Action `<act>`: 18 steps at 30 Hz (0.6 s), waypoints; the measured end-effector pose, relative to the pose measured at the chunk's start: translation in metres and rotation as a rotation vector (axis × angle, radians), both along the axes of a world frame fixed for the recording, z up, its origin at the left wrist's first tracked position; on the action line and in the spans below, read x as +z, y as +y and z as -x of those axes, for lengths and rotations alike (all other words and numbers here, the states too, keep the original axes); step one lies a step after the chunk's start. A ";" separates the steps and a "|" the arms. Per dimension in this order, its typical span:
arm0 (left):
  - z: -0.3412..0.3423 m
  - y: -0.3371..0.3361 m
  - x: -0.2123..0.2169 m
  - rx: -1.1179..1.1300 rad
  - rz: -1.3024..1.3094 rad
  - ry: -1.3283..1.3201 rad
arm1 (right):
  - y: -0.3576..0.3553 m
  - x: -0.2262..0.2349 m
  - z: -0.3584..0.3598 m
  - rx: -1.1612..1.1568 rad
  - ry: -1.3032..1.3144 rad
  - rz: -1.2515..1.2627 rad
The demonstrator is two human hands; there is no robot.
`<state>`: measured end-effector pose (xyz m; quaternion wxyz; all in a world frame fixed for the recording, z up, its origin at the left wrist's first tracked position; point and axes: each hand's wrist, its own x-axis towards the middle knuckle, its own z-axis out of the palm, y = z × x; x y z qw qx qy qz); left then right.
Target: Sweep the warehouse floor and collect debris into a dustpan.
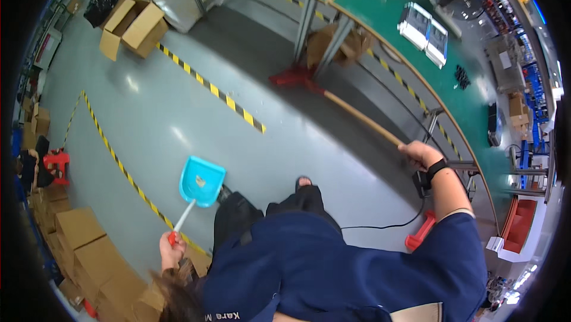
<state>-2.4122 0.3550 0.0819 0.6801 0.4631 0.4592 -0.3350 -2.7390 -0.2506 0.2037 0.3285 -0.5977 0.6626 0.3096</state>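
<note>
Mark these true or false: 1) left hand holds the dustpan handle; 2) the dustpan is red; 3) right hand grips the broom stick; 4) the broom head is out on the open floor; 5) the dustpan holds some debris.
1) True: the left hand grips the handle of the dustpan.
2) False: the dustpan is light blue; only its handle grip is red.
3) True: the right hand grips the wooden stick of the broom.
4) False: the red broom head lies by the legs under the green table.
5) True: a small pale scrap lies in the pan.
</note>
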 end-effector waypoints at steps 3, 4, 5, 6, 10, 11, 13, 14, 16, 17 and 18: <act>0.006 0.014 -0.005 0.112 0.134 0.066 | -0.013 -0.021 0.027 0.090 -0.035 -0.152; 0.004 0.001 0.008 0.141 0.101 0.061 | -0.005 -0.025 0.027 0.120 -0.059 -0.132; 0.004 -0.016 0.017 0.170 0.079 0.057 | 0.003 -0.025 0.028 0.151 -0.082 -0.103; 0.010 -0.032 0.020 0.180 0.074 0.056 | 0.004 -0.034 0.040 0.184 -0.082 -0.095; 0.037 -0.053 0.020 0.158 0.082 0.075 | 0.024 -0.037 0.073 0.014 -0.139 -0.283; 0.044 -0.054 0.015 0.185 0.111 0.139 | 0.029 -0.041 0.084 -0.120 -0.172 -0.387; 0.057 -0.057 0.008 0.206 0.087 0.123 | 0.045 -0.046 0.109 -0.122 -0.209 -0.379; 0.064 -0.060 0.006 0.210 0.105 0.124 | 0.055 -0.051 0.124 -0.103 -0.248 -0.340; 0.076 -0.061 0.003 0.222 0.114 0.154 | 0.081 -0.038 0.134 -0.048 -0.255 -0.297; 0.082 -0.061 0.003 0.235 0.120 0.151 | 0.094 -0.026 0.132 0.003 -0.258 -0.272; 0.089 -0.059 0.002 0.222 0.132 0.144 | 0.105 -0.017 0.135 0.050 -0.256 -0.258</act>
